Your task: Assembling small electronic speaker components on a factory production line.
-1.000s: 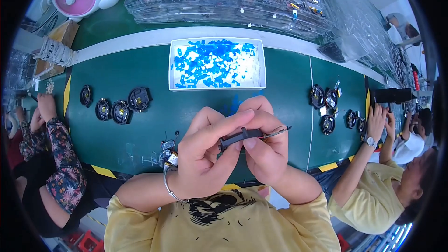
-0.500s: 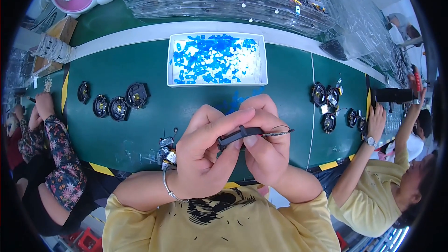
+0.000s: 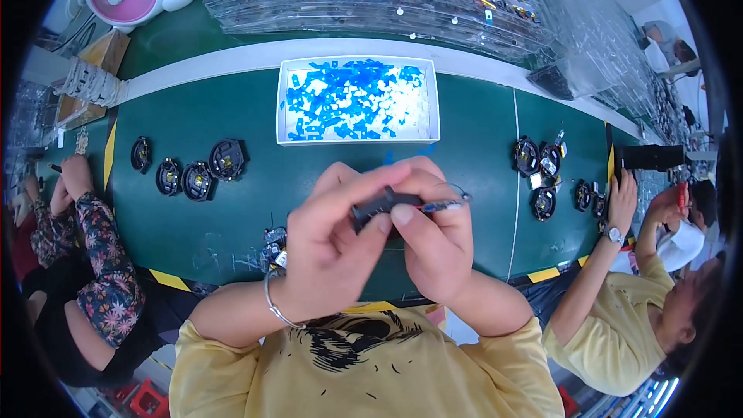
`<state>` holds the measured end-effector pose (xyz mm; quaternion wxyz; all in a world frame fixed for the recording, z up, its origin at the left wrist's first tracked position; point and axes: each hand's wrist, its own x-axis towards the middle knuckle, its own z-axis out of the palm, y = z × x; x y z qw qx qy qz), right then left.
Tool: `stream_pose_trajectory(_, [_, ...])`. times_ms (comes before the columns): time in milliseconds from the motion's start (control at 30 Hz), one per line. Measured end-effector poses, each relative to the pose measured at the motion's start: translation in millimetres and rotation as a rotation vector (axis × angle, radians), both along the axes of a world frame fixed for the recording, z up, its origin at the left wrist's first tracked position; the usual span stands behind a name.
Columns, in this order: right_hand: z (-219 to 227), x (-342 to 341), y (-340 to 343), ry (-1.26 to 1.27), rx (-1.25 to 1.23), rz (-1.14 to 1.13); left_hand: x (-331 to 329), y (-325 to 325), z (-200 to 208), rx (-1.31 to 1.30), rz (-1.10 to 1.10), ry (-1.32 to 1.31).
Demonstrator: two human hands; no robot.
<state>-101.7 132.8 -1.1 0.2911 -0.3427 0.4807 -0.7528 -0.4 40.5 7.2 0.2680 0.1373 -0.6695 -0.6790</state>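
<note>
As hands pinch blk part, wire R

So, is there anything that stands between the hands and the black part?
Nothing visible does: the left hand and right hand both have bare fingers directly on the black part.

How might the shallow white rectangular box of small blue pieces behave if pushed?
The white box would probably slide rather than tip, being low and broad. Its small blue pieces look loosely scattered, so they would likely shift inside.
</note>
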Motion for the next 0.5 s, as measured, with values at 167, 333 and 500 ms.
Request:
stream_pose_trajectory(167, [15,-5,0,0.063,0.176,0.053,0,-11,9,0.796,-0.156,0.073])
stream_pose_trajectory(333, [13,-9,1,0.166,0.208,0.081,1,-13,10,0.88,-0.163,0.054])
stream_pose_trajectory(500, [11,-7,1,0.121,0.192,0.046,3,-15,8,0.912,-0.212,0.077])
